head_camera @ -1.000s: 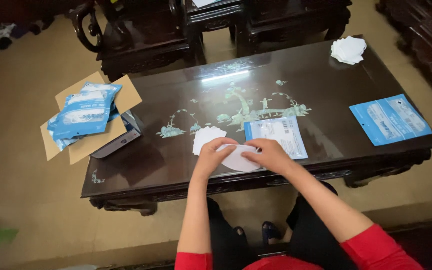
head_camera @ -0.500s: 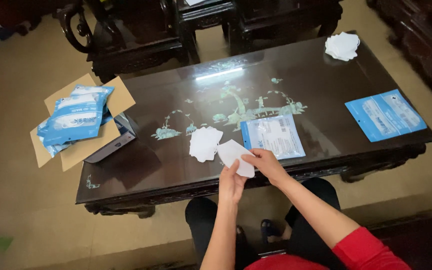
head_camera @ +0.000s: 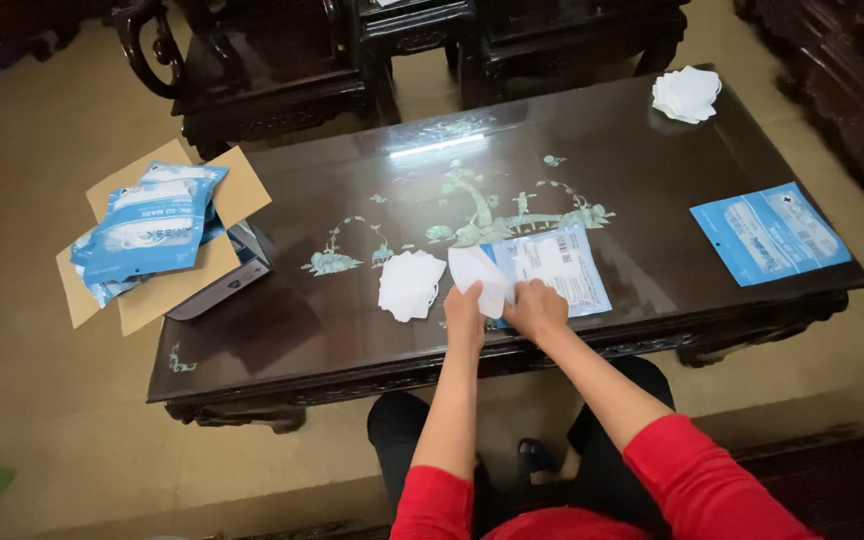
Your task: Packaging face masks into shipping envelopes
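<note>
My left hand (head_camera: 464,318) and my right hand (head_camera: 538,309) both pinch a folded white face mask (head_camera: 478,279) just above the near edge of the dark inlaid table (head_camera: 652,130). The mask lies partly over a clear-and-blue plastic pouch (head_camera: 564,266) flat on the table. A small stack of white masks (head_camera: 410,285) rests just left of my left hand. My arms wear red sleeves.
An open cardboard box (head_camera: 167,262) with several blue mask packets (head_camera: 152,225) sits on the table's left end, overhanging it. A blue packet (head_camera: 769,233) lies at the right, a white mask pile (head_camera: 687,94) at the far right corner. Dark wooden chairs (head_camera: 252,70) stand behind.
Both hands with the white mask have shifted right, from beside the mask stack onto the edge of the plastic pouch. The camera view has tilted slightly.
</note>
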